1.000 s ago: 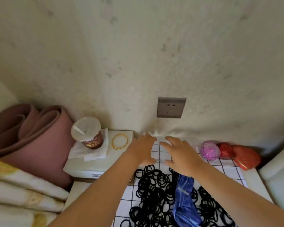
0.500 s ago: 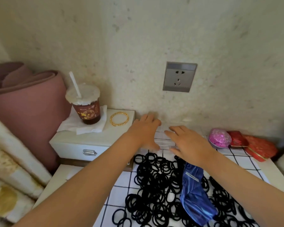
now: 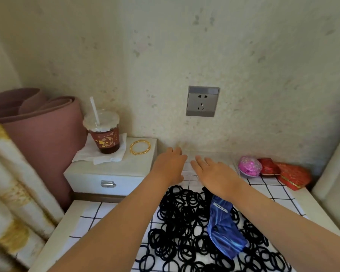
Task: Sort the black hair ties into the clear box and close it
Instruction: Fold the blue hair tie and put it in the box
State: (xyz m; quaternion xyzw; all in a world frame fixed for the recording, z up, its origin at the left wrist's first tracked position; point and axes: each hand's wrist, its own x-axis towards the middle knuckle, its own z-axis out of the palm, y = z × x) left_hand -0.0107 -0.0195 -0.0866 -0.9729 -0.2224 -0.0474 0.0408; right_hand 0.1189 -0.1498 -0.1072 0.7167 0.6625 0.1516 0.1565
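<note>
Dozens of black hair ties (image 3: pixel 182 222) lie heaped on the checked cloth (image 3: pixel 86 226), none visibly boxed; the left hand (image 3: pixel 172 163) and right hand (image 3: pixel 214 171) rest straight-fingered, grasping nothing, on the clear box (image 3: pixel 188 171) by the wall (image 3: pixel 165 55), so sorting and closing remain

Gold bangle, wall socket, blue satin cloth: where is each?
gold bangle (image 3: pixel 140 153): head view, near rim of the ring.
wall socket (image 3: pixel 202 101): head view, middle of the faceplate.
blue satin cloth (image 3: pixel 223 228): head view, middle of the fabric.
</note>
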